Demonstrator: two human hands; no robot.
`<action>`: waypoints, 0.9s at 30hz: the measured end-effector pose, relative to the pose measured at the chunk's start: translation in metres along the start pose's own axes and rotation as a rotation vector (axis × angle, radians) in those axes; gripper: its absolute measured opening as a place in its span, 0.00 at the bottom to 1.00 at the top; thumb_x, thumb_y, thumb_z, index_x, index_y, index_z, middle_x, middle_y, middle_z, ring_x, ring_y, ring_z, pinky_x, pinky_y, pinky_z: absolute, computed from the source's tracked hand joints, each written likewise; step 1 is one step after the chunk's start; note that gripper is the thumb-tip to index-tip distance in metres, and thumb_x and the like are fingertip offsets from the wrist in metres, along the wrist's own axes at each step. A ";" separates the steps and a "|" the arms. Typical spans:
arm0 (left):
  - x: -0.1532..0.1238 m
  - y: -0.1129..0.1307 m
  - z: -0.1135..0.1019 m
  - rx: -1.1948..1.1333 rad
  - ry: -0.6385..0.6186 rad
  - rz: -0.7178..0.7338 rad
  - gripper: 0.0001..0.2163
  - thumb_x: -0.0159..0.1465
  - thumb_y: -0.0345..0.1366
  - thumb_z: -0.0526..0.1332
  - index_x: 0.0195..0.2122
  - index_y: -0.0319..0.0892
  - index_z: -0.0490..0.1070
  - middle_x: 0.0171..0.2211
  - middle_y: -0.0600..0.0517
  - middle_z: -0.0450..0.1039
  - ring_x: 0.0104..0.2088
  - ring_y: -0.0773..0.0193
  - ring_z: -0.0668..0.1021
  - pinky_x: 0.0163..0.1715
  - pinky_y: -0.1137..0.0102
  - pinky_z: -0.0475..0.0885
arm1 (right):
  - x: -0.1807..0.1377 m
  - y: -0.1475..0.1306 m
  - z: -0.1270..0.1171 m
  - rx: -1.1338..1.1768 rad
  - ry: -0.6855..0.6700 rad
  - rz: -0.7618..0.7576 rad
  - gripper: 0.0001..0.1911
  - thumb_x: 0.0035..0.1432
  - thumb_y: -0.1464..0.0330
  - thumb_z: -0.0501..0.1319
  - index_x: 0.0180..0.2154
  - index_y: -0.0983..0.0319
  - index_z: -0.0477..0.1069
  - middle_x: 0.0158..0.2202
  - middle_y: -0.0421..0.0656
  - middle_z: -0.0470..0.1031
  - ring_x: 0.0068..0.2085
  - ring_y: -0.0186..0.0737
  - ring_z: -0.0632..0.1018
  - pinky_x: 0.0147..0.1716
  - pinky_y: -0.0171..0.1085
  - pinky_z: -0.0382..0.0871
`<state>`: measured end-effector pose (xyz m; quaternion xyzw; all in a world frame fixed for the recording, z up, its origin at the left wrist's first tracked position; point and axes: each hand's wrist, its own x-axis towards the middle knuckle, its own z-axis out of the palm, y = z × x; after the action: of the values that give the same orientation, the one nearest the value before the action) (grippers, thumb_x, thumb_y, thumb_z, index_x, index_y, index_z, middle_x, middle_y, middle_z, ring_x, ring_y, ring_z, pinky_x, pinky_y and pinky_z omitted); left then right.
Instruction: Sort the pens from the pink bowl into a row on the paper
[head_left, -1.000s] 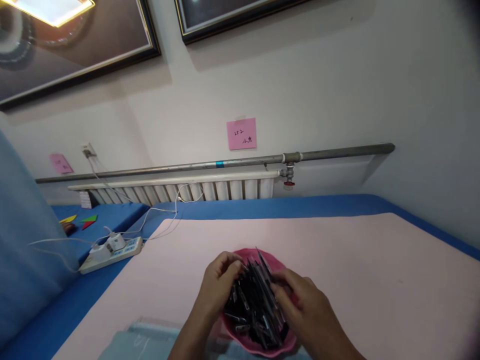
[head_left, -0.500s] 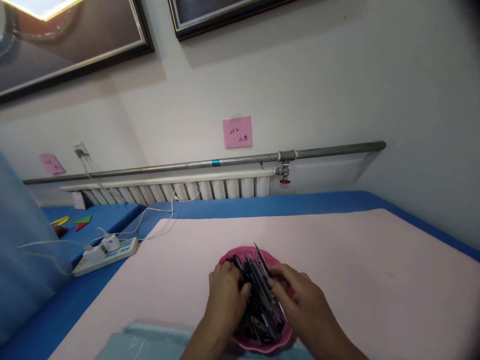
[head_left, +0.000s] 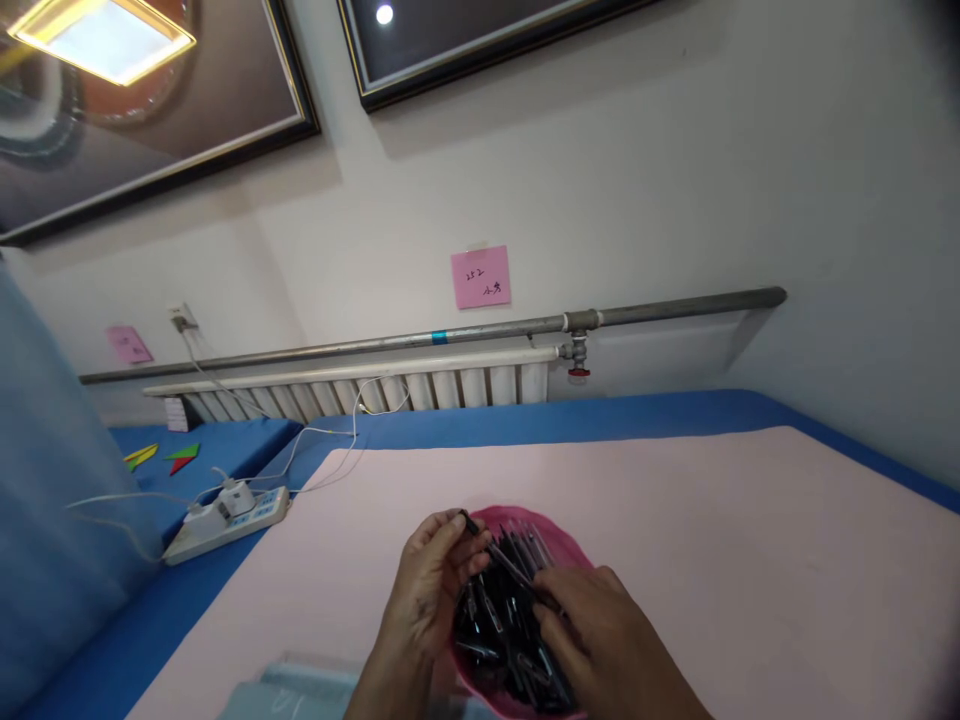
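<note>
A pink basket [head_left: 566, 541] with a wavy rim holds a pile of black pen caps and clear pen barrels [head_left: 537, 546]. Over its left side, my left hand [head_left: 429, 570] pinches a small black pen cap [head_left: 469, 521] between thumb and fingertips. My right hand [head_left: 592, 625] is closed around a slim pen [head_left: 510, 564] above the basket's right part. The pen slants up and left, its tip close to the cap; whether they touch I cannot tell. My right fingers hide part of the barrel.
Pink sheet [head_left: 712, 530] covers the blue table [head_left: 660, 412]. A light blue folded item [head_left: 289, 692] lies at the front left. Left of the sheet is a power strip [head_left: 262, 510] with plugs and white cables. A radiator [head_left: 450, 388] and a pipe [head_left: 495, 330] run along the wall.
My left hand has come up out of the pile with a black cap. My right hand has tilted its pen leftward toward that cap. The camera view has shifted slightly.
</note>
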<state>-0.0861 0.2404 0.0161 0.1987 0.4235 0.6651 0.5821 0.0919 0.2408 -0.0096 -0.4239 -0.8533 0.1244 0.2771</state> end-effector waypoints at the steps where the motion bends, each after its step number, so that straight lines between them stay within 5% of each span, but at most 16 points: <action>1: -0.001 -0.001 0.000 -0.002 0.002 0.001 0.14 0.46 0.34 0.72 0.30 0.39 0.68 0.28 0.48 0.77 0.31 0.61 0.81 0.29 0.72 0.75 | 0.000 0.000 0.000 -0.008 -0.005 0.002 0.08 0.58 0.72 0.52 0.34 0.56 0.69 0.31 0.40 0.77 0.34 0.47 0.75 0.35 0.46 0.66; 27: -0.009 -0.010 0.011 0.214 -0.023 0.090 0.13 0.47 0.38 0.71 0.31 0.38 0.74 0.27 0.50 0.78 0.25 0.68 0.77 0.27 0.74 0.71 | -0.001 -0.006 -0.001 0.131 -0.005 0.092 0.09 0.57 0.71 0.52 0.33 0.57 0.70 0.31 0.42 0.77 0.35 0.46 0.76 0.33 0.44 0.68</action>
<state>-0.0692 0.2356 0.0164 0.2863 0.4760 0.6392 0.5318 0.0890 0.2364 -0.0066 -0.4433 -0.8236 0.1935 0.2962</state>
